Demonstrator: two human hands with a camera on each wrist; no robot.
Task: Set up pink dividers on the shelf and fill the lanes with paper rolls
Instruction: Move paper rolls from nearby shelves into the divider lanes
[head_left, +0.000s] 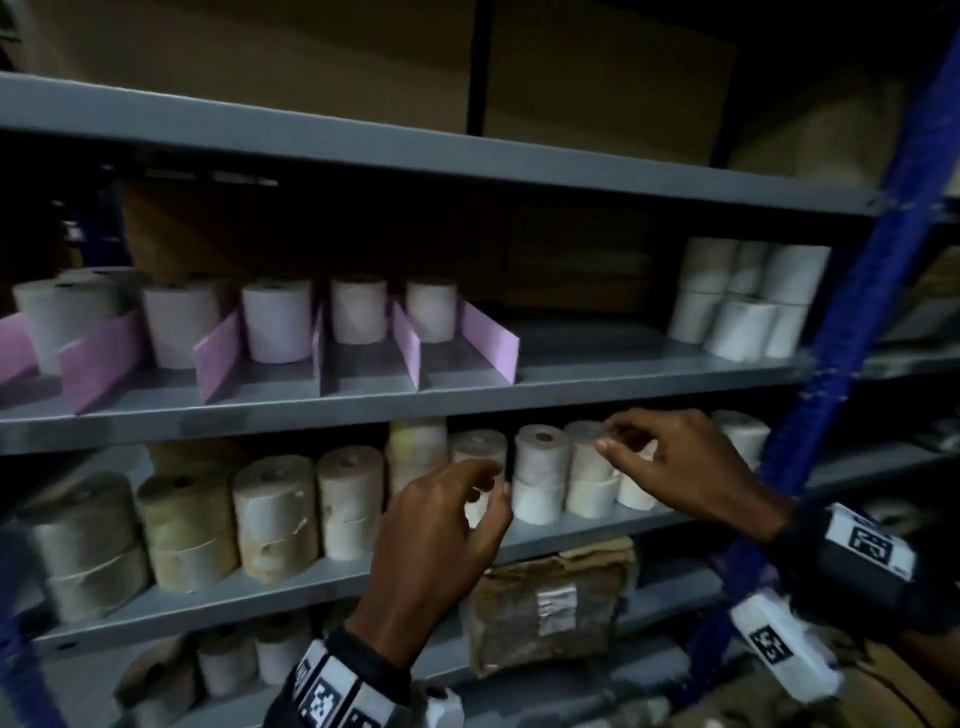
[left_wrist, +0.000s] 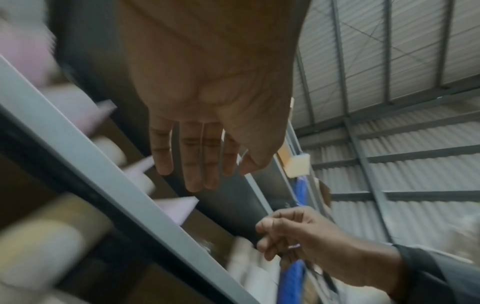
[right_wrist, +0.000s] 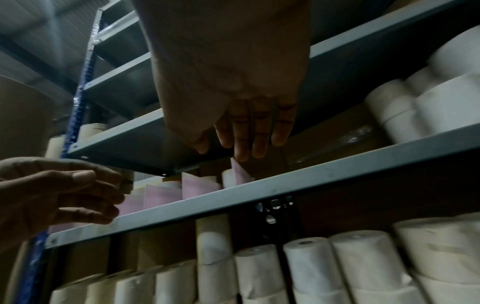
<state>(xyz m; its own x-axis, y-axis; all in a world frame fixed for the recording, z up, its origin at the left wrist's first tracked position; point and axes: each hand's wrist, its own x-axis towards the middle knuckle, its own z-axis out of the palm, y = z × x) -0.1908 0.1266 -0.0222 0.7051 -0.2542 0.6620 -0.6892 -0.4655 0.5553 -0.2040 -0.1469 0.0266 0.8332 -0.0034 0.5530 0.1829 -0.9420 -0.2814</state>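
On the middle shelf the pink dividers lean, one paper roll in each lane. Below, the left hand and right hand hover with loosely spread fingers, holding nothing, before stacked rolls. A careless pull could topple that stack, and loading could tip the dividers.

Dim, grainy views with dark corners and bowed edges; motion blur smears the left wrist view most.
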